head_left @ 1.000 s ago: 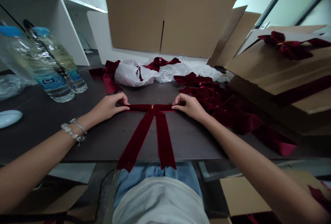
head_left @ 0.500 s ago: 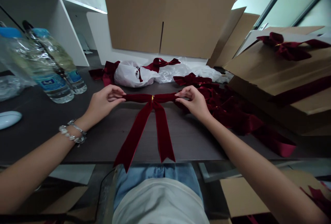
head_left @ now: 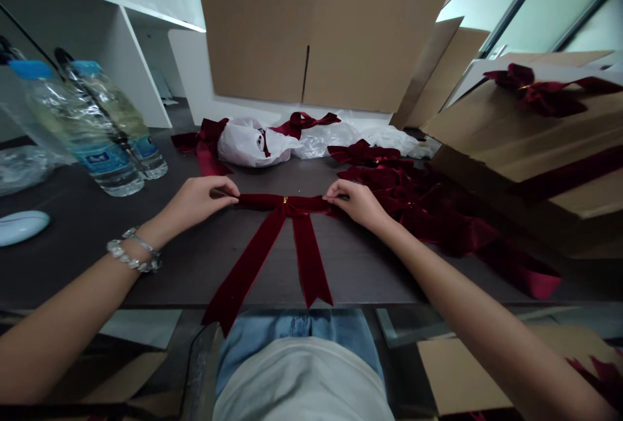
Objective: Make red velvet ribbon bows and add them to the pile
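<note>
- Left fingers (head_left: 228,194) and right fingers (head_left: 335,192) are clenched on opposite ends of a burgundy velvet bow (head_left: 257,201), which lies flat on the dark tabletop (head_left: 374,281) between them
- Midway between the fingers sits a small gold clasp (head_left: 285,200); two long, notched velvet tails (head_left: 311,265) run toward the person's lap
- Just past the right fingers lies a heap of velvet bows (head_left: 418,213)
- Well ahead of the fingers is a white plastic bag (head_left: 248,145)
- Right of the heap, a cardboard box (head_left: 506,129) carries another bow (head_left: 535,87)

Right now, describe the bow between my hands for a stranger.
At the dark table's front edge, a red velvet bow lies between the left hand and right hand. Unlike the heaped bows nearby, it is held flat, tails spread toward the person.
</note>
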`<state>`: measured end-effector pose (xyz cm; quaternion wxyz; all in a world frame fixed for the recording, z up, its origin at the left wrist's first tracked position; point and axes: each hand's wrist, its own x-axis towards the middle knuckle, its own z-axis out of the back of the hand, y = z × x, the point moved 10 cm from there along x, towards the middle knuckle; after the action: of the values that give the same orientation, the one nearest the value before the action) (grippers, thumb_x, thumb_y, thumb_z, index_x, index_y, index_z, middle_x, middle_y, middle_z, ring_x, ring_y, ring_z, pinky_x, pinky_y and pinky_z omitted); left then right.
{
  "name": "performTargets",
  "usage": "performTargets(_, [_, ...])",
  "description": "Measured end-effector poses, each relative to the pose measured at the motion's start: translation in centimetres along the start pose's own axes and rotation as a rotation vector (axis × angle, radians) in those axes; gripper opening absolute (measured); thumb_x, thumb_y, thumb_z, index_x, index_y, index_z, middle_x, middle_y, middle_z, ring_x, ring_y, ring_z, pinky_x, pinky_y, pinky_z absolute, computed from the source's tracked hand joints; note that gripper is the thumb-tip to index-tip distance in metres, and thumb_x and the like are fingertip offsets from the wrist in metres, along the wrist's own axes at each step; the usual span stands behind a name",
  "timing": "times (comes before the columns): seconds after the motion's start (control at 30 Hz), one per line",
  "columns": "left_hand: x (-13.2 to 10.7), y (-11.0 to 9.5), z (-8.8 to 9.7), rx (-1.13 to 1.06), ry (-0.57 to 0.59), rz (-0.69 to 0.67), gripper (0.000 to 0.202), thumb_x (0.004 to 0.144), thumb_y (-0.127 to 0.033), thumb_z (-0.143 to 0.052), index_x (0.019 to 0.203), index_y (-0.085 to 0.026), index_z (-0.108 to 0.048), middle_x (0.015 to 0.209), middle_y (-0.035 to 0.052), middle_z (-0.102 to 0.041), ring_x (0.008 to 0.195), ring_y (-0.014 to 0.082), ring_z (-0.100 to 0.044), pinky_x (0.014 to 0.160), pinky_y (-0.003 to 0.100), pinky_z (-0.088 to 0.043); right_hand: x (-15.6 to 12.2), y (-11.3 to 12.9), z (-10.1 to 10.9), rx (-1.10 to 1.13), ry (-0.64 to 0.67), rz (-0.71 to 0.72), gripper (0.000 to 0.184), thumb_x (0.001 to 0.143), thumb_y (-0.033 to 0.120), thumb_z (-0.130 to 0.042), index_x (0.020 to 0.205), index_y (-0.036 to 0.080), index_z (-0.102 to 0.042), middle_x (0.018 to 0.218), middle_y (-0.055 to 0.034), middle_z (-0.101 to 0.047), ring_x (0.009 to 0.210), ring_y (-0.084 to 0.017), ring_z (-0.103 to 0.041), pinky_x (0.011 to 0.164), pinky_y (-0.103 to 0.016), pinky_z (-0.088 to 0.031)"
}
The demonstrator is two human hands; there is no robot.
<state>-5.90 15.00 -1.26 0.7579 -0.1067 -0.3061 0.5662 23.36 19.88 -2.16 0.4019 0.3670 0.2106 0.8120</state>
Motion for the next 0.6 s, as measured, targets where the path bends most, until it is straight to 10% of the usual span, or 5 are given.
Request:
performTargets(0.13, [0.1,-5.0,-1.1,0.250,0.052,-0.243,0.047,0.082,-0.053,-0.060,0.119,-0.025,-0.064,0.128,0.0049,-0.063,0.119,0.0247,-0.055,0.105,0.040,-0.041,-0.3,4.7,-0.3,-0.280,-0.002,0.095,0.011,0.091,0.025,-0.054,0.086,0.019,-0.062,0.092,-0.0070,-0.069,0.087,-0.021,-0.064,0.079,-0.034,-0.047])
performTargets(0.3, [0.6,-10.7,-6.1,0.424,0.202,-0.416,0.036,0.092,-0.040,-0.049,0.114,-0.019,-0.069,0.116,0.0076,-0.068,0.109,0.0242,-0.059,0.095,0.039,-0.044,-2.3,7.2,-5.3,-0.588,0.246,0.009,0.032,0.088,0.049,-0.061,0.085,0.016,-0.062,0.097,-0.0152,-0.065,0.085,-0.027,-0.064,0.069,-0.034,-0.046])
performTargets(0.43, [1.1,-11.4,-7.8,0.492,0.214,-0.403,0.033,0.091,-0.035,-0.050,0.106,-0.014,-0.071,0.107,0.0102,-0.071,0.103,0.0254,-0.061,0.090,0.038,-0.045,-2.5,7.2,-6.2,-0.595,0.300,0.040,0.011,0.092,0.025,-0.057,0.088,0.016,-0.061,0.095,-0.0146,-0.067,0.089,-0.026,-0.064,0.071,-0.032,-0.045])
performTargets(0.6, [0.9,-11.1,-7.5,0.494,0.183,-0.371,0.036,0.089,-0.040,-0.052,0.104,-0.013,-0.072,0.103,0.0110,-0.071,0.103,0.0274,-0.060,0.088,0.040,-0.046,0.3,6.6,-2.5,-0.288,0.396,0.011,0.012,0.090,0.019,-0.056,0.083,0.020,-0.065,0.084,-0.0022,-0.070,0.074,-0.017,-0.064,0.067,-0.027,-0.044])
